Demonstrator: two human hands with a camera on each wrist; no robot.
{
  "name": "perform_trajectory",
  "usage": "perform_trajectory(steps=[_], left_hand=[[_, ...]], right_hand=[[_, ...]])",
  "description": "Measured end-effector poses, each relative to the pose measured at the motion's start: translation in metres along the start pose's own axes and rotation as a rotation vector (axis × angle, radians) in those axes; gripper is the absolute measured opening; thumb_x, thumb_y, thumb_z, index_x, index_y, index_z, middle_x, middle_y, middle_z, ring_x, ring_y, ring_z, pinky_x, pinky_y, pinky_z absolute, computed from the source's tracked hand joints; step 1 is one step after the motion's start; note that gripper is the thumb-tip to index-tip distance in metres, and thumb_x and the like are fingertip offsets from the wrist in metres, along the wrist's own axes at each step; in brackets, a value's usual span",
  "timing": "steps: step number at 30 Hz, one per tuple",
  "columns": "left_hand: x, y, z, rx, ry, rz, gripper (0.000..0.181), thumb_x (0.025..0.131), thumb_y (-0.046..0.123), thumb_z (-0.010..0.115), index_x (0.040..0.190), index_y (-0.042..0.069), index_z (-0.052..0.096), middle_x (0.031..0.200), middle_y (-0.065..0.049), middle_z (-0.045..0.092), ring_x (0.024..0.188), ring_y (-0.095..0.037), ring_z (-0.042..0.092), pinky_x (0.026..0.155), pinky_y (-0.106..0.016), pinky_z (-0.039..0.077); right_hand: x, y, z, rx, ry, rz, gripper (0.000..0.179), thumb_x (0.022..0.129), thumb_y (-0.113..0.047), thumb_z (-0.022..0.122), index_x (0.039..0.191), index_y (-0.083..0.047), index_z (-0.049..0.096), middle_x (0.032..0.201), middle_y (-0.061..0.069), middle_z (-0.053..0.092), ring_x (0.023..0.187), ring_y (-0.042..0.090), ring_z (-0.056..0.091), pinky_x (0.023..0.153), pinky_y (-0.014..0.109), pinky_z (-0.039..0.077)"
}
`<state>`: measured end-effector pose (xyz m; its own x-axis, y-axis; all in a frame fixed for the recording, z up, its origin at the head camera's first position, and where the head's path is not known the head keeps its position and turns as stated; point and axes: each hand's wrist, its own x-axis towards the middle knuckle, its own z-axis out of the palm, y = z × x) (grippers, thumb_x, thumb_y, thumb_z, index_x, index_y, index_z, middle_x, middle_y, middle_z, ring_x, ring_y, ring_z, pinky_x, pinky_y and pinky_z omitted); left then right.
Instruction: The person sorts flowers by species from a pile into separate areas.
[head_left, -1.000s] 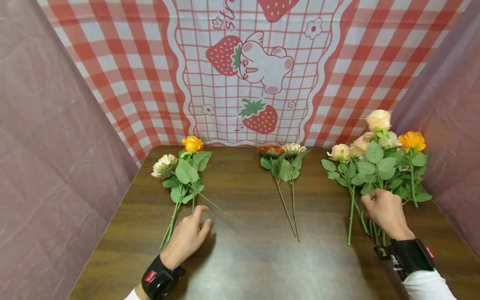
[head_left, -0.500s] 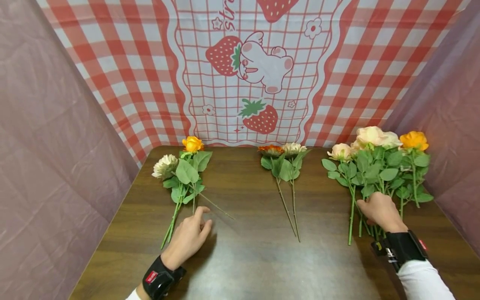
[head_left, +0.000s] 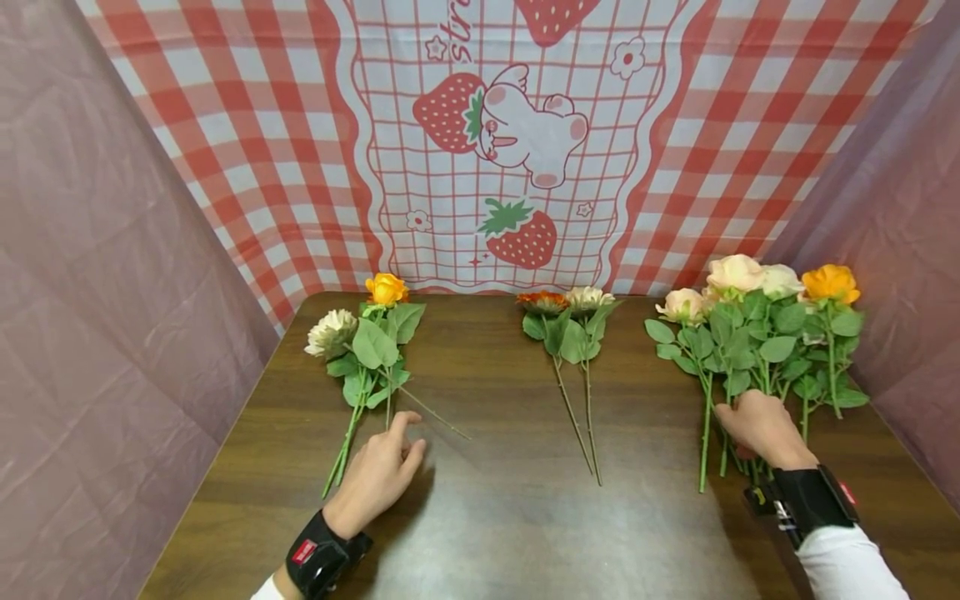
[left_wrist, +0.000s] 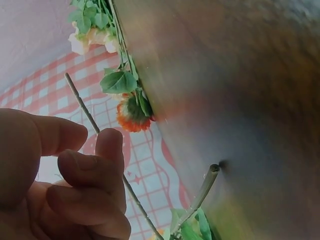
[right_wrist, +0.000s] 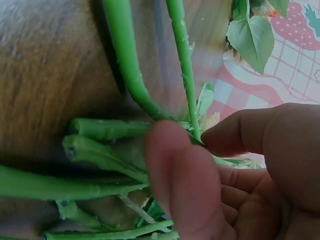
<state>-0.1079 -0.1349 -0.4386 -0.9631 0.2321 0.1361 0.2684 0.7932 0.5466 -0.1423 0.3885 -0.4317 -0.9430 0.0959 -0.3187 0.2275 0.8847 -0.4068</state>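
In the head view my left hand (head_left: 378, 471) hovers at the left flower group, fingers loosely bent, holding nothing. Its fingertips are close to the thin stems there; a white flower (head_left: 331, 333) and an orange rose (head_left: 387, 288) top this group. The left wrist view shows a thin brown stem (left_wrist: 80, 100) passing behind the fingers. At the right, my right hand (head_left: 765, 427) grips a rose (head_left: 736, 275) by its stem, low in a bunch of peach and white roses. In the right wrist view green stems (right_wrist: 122, 45) converge at the thumb and fingertips, which partly hide the grip.
Two flowers, one rust-orange (head_left: 543, 302) and one cream (head_left: 588, 299), lie mid-table. An orange rose (head_left: 831, 284) lies at the bunch's right. A wooden table (head_left: 510, 533) is backed by a checked strawberry cloth (head_left: 292, 167), with pinkish drapes (head_left: 97, 292) at both sides.
The peach rose that stood above the bunch has come down among the others, and my right hand has shifted slightly left and down with it. My left hand has stayed in place.
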Motion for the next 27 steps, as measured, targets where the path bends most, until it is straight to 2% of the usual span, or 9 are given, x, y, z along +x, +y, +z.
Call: perform_trajectory(steps=[4,7,12,15,19,27], left_hand=[[0.002,0.000,-0.001,-0.011,-0.011,0.003,0.036,0.097,0.016,0.064,0.130,0.008,0.053,0.064,0.011,0.054,0.048,-0.003,0.043,0.042,-0.023,0.036],[0.005,0.000,0.000,-0.012,-0.012,0.011,0.038,0.098,0.019,0.063,0.133,0.010,0.053,0.067,0.006,0.060,0.053,-0.005,0.051,0.045,-0.025,0.040],[0.010,-0.001,0.003,-0.024,-0.011,0.032,0.041,0.099,0.022,0.061,0.137,0.010,0.053,0.086,-0.008,0.074,0.069,-0.013,0.066,0.056,-0.029,0.049],[0.011,-0.002,0.005,-0.036,-0.015,0.037,0.042,0.100,0.023,0.061,0.138,0.009,0.053,0.090,-0.010,0.075,0.071,-0.014,0.067,0.059,-0.031,0.051],[0.013,-0.002,0.006,-0.049,-0.020,0.027,0.041,0.100,0.023,0.061,0.137,0.007,0.053,0.084,-0.007,0.074,0.066,-0.010,0.063,0.057,-0.030,0.049],[0.011,-0.004,0.002,-0.063,-0.007,0.005,0.037,0.099,0.020,0.061,0.133,0.007,0.053,0.066,0.006,0.062,0.055,-0.004,0.052,0.052,-0.026,0.043]], right_hand=[[-0.002,-0.001,-0.001,-0.008,-0.024,-0.001,0.044,0.101,-0.024,0.044,0.058,-0.014,0.046,0.048,0.003,0.048,0.046,0.022,0.056,0.052,0.033,0.040],[-0.004,-0.002,-0.001,-0.015,-0.025,-0.014,0.046,0.102,-0.024,0.045,0.057,-0.014,0.047,0.047,0.004,0.050,0.045,0.022,0.057,0.051,0.033,0.042],[-0.004,-0.005,0.003,-0.008,-0.019,-0.015,0.046,0.102,-0.021,0.047,0.057,-0.013,0.049,0.046,0.004,0.050,0.044,0.022,0.058,0.049,0.033,0.044],[-0.003,-0.006,0.006,-0.022,-0.016,-0.026,0.045,0.102,-0.016,0.045,0.057,-0.012,0.050,0.045,0.003,0.051,0.044,0.020,0.056,0.049,0.032,0.042],[-0.004,-0.007,0.007,-0.043,0.015,-0.064,0.045,0.101,-0.011,0.042,0.057,-0.010,0.051,0.045,0.003,0.053,0.043,0.019,0.053,0.050,0.031,0.037],[-0.015,-0.011,0.003,-0.023,0.177,-0.142,0.043,0.102,-0.008,0.039,0.060,-0.009,0.049,0.046,0.004,0.050,0.043,0.020,0.048,0.049,0.032,0.034]])
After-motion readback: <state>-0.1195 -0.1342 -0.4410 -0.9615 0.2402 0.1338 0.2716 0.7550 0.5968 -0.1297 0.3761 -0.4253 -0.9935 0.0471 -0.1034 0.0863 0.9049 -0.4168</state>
